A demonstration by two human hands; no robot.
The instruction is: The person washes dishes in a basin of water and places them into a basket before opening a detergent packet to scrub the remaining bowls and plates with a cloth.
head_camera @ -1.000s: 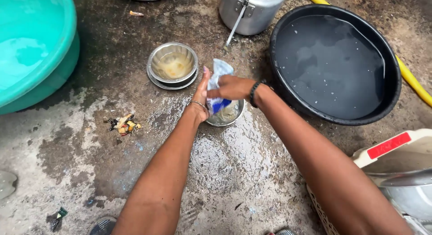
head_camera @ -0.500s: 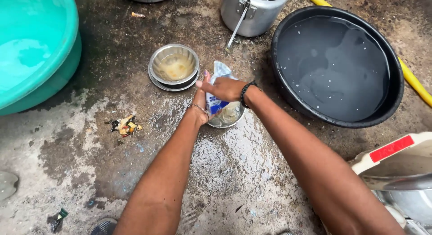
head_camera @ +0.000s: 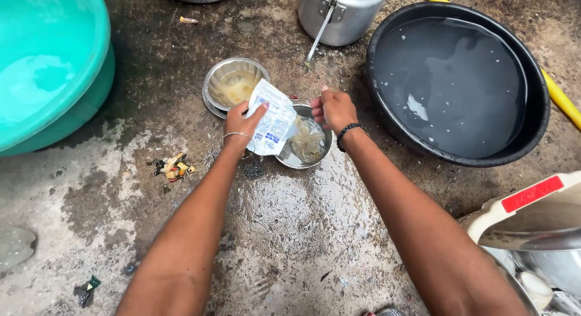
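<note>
My left hand [head_camera: 242, 123] grips a white and blue plastic pouch [head_camera: 272, 119], tilted over the left rim of a small steel bowl [head_camera: 307, 143] on the wet concrete floor. Inside the bowl lies a pale scrubber or crumpled film. My right hand [head_camera: 331, 108], with a black wristband, hovers at the bowl's far rim with fingers curled; nothing is visible in it. A second steel bowl [head_camera: 233, 85] with yellowish liquid sits on a plate just behind the pouch.
A black tub [head_camera: 532, 92] of water stands at the right, a teal tub [head_camera: 54, 68] at the left. An aluminium pot [head_camera: 341, 14] stands behind, a yellow hose [head_camera: 560, 98] at far right. A crate with steel vessels [head_camera: 532, 243] is at bottom right. Scraps [head_camera: 174, 167] lie on the floor.
My left hand has taken the pouch and swung it left, off the bowl. My right hand has let go of it and moved to the bowl's far rim.
</note>
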